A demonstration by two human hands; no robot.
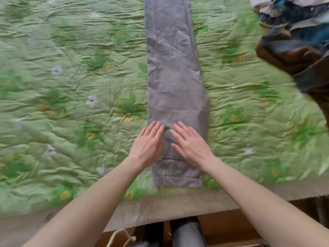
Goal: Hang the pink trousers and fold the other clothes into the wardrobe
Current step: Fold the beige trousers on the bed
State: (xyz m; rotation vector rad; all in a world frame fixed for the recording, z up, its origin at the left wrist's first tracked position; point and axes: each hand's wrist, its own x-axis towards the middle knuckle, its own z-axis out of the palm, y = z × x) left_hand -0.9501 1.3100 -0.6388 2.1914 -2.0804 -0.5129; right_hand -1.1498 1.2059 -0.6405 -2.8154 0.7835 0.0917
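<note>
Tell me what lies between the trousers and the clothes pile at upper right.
Only bare green floral bedspread separates the trousers from the clothes pile, as the head view shows.

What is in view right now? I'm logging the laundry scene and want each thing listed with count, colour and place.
trousers: one pair, greyish mauve, folded leg on leg, lying lengthwise down the middle of the bed, waistband nearest the person
bedspread: one, green with white and yellow flowers, wrinkled, covering the bed
pile of clothes: one heap, blue, dark navy, white and brown, at the far right of the bed; single items too blurred to count
bed edge: one strip, beige, along the near side
left hand: one, fingers straight, flat on the trousers near the waistband
right hand: one, fingers straight, flat on the trousers beside the left hand
</note>
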